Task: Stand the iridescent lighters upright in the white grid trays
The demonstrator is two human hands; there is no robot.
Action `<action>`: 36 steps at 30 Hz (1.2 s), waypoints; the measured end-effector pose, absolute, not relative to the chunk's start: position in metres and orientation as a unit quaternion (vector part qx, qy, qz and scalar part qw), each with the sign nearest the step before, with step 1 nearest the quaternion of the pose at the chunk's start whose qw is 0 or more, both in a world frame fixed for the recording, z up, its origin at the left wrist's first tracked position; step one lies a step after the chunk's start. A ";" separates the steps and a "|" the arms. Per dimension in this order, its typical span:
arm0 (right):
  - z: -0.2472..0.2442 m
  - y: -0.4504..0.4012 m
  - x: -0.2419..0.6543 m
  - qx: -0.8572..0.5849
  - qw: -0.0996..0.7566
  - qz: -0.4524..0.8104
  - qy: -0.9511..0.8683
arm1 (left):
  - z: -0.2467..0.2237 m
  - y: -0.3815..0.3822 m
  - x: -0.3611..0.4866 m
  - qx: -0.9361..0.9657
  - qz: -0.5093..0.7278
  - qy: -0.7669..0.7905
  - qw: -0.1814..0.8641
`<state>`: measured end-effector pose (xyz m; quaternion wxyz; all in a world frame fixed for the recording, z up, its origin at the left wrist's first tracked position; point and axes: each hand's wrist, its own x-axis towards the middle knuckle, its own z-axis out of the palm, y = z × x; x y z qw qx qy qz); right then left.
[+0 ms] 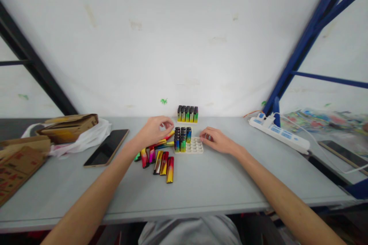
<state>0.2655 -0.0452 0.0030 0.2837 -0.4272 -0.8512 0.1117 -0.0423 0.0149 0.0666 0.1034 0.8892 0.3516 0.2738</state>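
Observation:
A white tray (189,153) with round holes stands in the middle of the table. Black-topped, shiny multicoloured lighters (180,143) stand upright in its left part, while the holes to the right show bare. My left hand (155,129) is just left of these lighters, thumb and fingers curled into a pinch; whether anything is between the tips is hidden. Under and in front of it lie loose red, yellow and pink lighters (163,162). At the tray's right edge, my right hand (217,140) has its thumb and fingertips closed on the rim.
Behind, near the wall, is a second tray (187,122) packed with upright lighters. A phone or tablet (107,148), a white plastic bag (96,134) and cardboard boxes (23,160) lie left. On the right are a power strip (280,134), its cable and a blue metal frame (299,49).

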 end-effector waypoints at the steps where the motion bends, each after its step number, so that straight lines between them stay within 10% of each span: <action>1: 0.003 -0.045 0.265 -0.428 0.283 0.116 -0.851 | 0.066 0.019 -0.051 0.892 0.239 0.371 0.101; 17: -0.003 -0.043 0.267 -0.424 0.270 0.137 -0.854 | 0.045 0.034 -0.080 0.912 0.042 0.387 0.128; 31: -0.002 -0.043 0.267 -0.424 0.270 0.145 -0.852 | 0.071 0.006 -0.053 0.704 0.406 0.382 0.441; 36: -0.001 -0.042 0.266 -0.424 0.265 0.139 -0.854 | 0.071 0.000 -0.048 0.715 0.424 0.382 0.404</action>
